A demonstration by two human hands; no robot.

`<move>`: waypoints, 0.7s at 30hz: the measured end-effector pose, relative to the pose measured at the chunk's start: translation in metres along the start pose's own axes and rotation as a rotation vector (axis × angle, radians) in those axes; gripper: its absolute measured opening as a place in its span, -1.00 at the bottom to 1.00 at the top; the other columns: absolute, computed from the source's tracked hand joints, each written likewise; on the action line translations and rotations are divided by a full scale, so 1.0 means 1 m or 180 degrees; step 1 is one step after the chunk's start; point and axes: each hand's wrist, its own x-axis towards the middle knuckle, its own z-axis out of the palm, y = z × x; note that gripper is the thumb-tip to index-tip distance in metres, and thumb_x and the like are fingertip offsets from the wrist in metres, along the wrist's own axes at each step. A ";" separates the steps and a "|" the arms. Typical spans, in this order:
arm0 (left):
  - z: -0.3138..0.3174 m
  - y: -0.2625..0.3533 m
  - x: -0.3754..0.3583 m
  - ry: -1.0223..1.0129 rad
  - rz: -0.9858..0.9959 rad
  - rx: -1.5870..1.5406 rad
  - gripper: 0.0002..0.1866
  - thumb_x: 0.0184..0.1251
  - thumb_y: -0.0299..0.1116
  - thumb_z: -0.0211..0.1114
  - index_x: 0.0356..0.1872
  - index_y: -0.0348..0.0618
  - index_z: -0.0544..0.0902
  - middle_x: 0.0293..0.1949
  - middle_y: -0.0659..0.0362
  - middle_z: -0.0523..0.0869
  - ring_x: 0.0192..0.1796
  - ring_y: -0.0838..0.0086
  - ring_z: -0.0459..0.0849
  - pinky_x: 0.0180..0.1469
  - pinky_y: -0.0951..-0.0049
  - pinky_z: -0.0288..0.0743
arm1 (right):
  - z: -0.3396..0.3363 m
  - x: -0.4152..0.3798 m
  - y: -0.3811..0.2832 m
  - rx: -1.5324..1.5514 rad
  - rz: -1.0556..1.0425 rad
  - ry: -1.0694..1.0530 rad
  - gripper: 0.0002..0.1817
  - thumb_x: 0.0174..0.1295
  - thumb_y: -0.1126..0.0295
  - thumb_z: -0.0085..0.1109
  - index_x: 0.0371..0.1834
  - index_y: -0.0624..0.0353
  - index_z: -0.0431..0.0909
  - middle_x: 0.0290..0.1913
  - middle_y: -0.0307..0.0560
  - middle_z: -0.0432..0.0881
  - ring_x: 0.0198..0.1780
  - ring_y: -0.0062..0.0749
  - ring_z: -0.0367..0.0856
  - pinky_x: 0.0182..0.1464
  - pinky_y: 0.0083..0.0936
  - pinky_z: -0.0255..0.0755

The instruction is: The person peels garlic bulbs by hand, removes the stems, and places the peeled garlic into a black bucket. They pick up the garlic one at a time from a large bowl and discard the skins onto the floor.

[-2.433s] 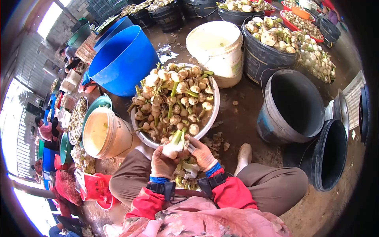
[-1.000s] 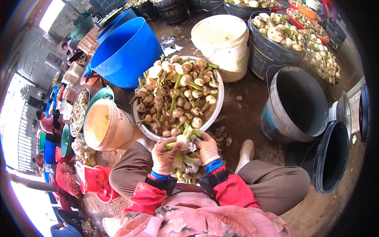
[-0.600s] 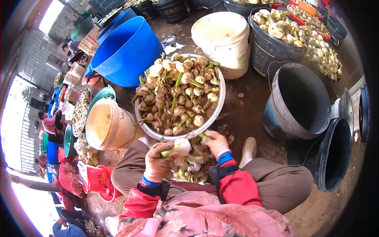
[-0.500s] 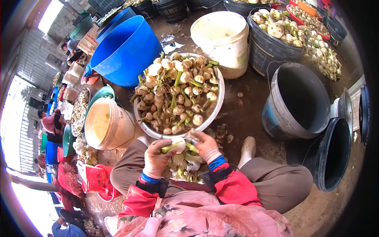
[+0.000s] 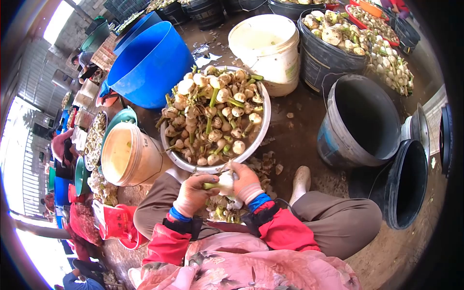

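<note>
My left hand (image 5: 192, 194) is closed around the green stem of a white garlic bulb (image 5: 225, 183), just below the near rim of a wide basin. My right hand (image 5: 246, 181) is closed at the bulb's right side; whether it also holds a tool cannot be seen. Garlic bulbs with stems (image 5: 215, 113) fill the basin (image 5: 265, 123). Under my hands, between my legs, lies a heap of peeled skins and cut stems (image 5: 224, 210).
Around the basin stand a blue tub (image 5: 150, 67), a cream bucket (image 5: 126, 153), a white bucket (image 5: 270, 53), a grey bucket (image 5: 338, 137) and a black bucket (image 5: 406, 188). Garlic (image 5: 333, 34) fills a dark tub behind. Other people (image 5: 63, 145) are at the left.
My right hand has moved left against the bulb, and the cut stem piece seen at its fingers is out of sight. The view has shifted slightly.
</note>
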 end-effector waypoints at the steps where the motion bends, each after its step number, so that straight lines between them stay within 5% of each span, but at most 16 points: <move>1: -0.001 -0.002 -0.004 0.0157 -0.0295 -0.0917 -0.70 -0.04 -0.56 0.45 -0.21 -0.18 0.63 -0.20 0.11 0.68 -0.19 0.35 0.67 -0.09 0.42 0.55 | -0.002 0.002 0.007 -0.0051 0.0245 0.0067 -0.69 0.11 0.38 0.08 -0.05 0.09 0.54 -0.07 0.20 0.56 0.00 0.09 0.51 0.03 -0.23 0.39; 2: -0.004 -0.003 -0.006 0.0158 -0.0297 -0.0904 -0.70 -0.04 -0.56 0.45 -0.21 -0.18 0.63 -0.20 0.11 0.68 -0.19 0.35 0.67 -0.09 0.42 0.55 | -0.003 0.003 0.015 -0.0037 0.0243 0.0067 -0.69 0.11 0.38 0.08 -0.05 0.09 0.54 -0.07 0.20 0.56 0.00 0.09 0.51 0.03 -0.23 0.39; 5: -0.014 -0.004 -0.007 0.0259 -0.0457 -0.3270 -0.66 0.04 -0.47 0.43 -0.12 -0.15 0.57 -0.08 0.09 0.63 -0.06 0.27 0.66 -0.06 0.31 0.62 | -0.008 0.005 0.029 -0.0275 0.0602 -0.0609 -0.71 0.06 0.44 0.12 -0.10 0.11 0.59 -0.22 0.17 0.63 -0.13 0.02 0.59 -0.05 -0.33 0.43; 8: -0.012 -0.002 -0.005 0.0797 -0.0303 -0.4247 -0.57 0.09 -0.30 0.41 0.00 -0.12 0.51 -0.03 0.09 0.62 -0.06 0.28 0.65 -0.13 0.34 0.64 | -0.008 0.001 0.026 -0.0803 0.0426 -0.1954 -0.67 0.02 0.31 0.19 -0.08 0.03 0.60 -0.18 0.08 0.65 -0.13 -0.07 0.61 -0.05 -0.35 0.45; 9: -0.014 -0.004 -0.003 0.0944 -0.0429 -0.4058 -0.42 0.14 -0.10 0.36 0.14 -0.08 0.40 0.02 0.16 0.57 -0.01 0.39 0.57 -0.14 0.40 0.62 | -0.005 -0.002 0.028 -0.0772 0.0560 -0.2323 -0.70 0.11 0.25 0.15 -0.07 0.00 0.59 -0.12 0.06 0.63 -0.05 -0.03 0.58 0.00 -0.30 0.42; 10: -0.015 -0.007 -0.002 0.0942 -0.0424 -0.4031 -0.42 0.14 -0.10 0.36 0.14 -0.08 0.40 0.02 0.16 0.57 -0.01 0.39 0.57 -0.14 0.40 0.62 | 0.001 -0.003 0.031 -0.0862 0.0547 -0.2485 -0.69 0.15 0.27 0.11 -0.04 0.02 0.58 -0.11 0.07 0.63 -0.04 -0.05 0.58 0.03 -0.30 0.41; 14: -0.007 -0.016 -0.002 0.0896 -0.0653 -0.4680 -0.56 0.21 -0.14 0.29 0.07 -0.06 0.48 0.00 0.25 0.60 -0.07 0.48 0.59 -0.19 0.48 0.61 | 0.007 0.000 0.037 -0.0757 0.0425 -0.1781 -0.68 0.13 0.34 0.07 -0.02 0.07 0.56 -0.09 0.08 0.61 -0.02 0.01 0.55 0.05 -0.29 0.41; 16: 0.004 -0.021 0.005 0.1522 -0.1231 -0.4718 -0.60 0.23 -0.16 0.29 0.00 -0.17 0.53 -0.03 0.10 0.65 0.01 0.35 0.62 -0.23 0.40 0.62 | 0.003 0.004 0.036 -0.0621 0.0430 -0.1459 -0.66 0.12 0.36 0.06 -0.01 0.08 0.55 -0.07 0.09 0.61 -0.01 0.03 0.54 0.05 -0.29 0.41; 18: 0.014 -0.025 0.022 0.1333 -0.1466 -0.4659 -0.69 0.27 -0.21 0.25 -0.06 -0.17 0.56 -0.06 0.08 0.66 -0.01 0.27 0.63 -0.10 0.34 0.60 | -0.001 0.004 0.033 -0.0353 0.0711 -0.1116 -0.69 0.07 0.39 0.07 -0.08 0.05 0.60 -0.11 0.11 0.62 -0.06 -0.01 0.57 -0.01 -0.30 0.43; 20: 0.028 -0.045 0.066 0.1030 -0.0595 -0.3473 -0.67 0.29 -0.20 0.23 -0.06 -0.21 0.55 -0.07 0.06 0.66 -0.04 0.23 0.63 -0.03 0.33 0.58 | 0.004 0.000 0.045 -0.0173 0.0609 -0.1008 -0.68 0.08 0.40 0.05 -0.06 0.05 0.58 -0.11 0.12 0.62 -0.07 0.00 0.57 -0.01 -0.31 0.44; 21: 0.034 -0.026 0.099 0.0938 -0.0510 -0.3752 -0.66 0.30 -0.18 0.22 -0.06 -0.24 0.54 -0.08 0.05 0.66 -0.04 0.23 0.63 -0.02 0.33 0.58 | 0.001 0.000 0.042 -0.0150 0.0688 -0.1080 -0.67 0.08 0.41 0.05 -0.05 0.05 0.58 -0.12 0.11 0.62 -0.07 -0.01 0.58 -0.01 -0.31 0.44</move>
